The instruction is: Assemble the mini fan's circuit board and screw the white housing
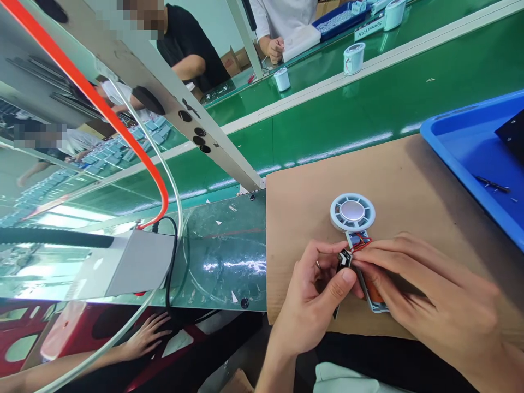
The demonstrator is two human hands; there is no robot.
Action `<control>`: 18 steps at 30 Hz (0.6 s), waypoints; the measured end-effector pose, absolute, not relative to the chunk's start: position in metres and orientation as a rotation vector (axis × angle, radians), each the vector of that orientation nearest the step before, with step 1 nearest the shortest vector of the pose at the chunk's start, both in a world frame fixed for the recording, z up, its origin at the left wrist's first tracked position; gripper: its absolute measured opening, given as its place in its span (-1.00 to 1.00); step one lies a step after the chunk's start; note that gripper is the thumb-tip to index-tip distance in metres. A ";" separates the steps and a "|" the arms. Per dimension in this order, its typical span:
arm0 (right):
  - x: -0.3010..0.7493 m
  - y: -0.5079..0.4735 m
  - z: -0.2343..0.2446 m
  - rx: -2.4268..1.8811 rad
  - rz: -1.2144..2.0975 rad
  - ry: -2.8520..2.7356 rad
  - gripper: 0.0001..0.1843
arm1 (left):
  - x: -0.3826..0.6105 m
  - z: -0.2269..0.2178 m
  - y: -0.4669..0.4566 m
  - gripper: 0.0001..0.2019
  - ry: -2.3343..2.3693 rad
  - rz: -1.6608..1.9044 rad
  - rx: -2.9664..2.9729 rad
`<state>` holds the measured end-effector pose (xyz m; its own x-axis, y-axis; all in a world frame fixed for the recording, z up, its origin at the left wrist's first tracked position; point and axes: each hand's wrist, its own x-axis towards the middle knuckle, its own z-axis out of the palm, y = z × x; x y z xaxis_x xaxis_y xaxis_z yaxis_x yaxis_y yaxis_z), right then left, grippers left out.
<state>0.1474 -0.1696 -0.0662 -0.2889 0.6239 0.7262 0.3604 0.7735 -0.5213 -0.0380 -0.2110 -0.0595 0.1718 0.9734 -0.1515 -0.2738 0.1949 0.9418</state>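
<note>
While the left hand [315, 289] pinches a small black board [344, 258] between thumb and fingers, the right hand [429, 289] brings its fingertips to the red wires [362, 241] beside it; whether they grip a wire cannot be told. Holding the board on edge probably leaves its upper end accessible. Under the hands lies the pale-blue fan housing [380, 308], an orange part [374, 290] showing inside, near the cardboard's front edge; its round grille [352, 212] points away from the person, perhaps to keep the wired end within reach. The cardboard [303, 207] likely cushions the work and gives room leftward and beyond the grille. To the right, the blue tray's raised rim [442, 128] bounds movement. Farther off, past the cardboard's back edge, runs the green belt [315, 136], carrying a white tub [282, 79].
</note>
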 end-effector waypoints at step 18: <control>0.148 -0.173 -0.067 -0.791 0.339 -1.858 -0.82 | -0.039 -0.059 -0.211 -0.67 0.951 1.120 0.998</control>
<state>0.1476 -0.1731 -0.0673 -0.2416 0.6589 0.7124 0.3646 0.7420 -0.5626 -0.0390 -0.2113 -0.0588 0.1764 0.9795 -0.0973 -0.2550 0.1410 0.9566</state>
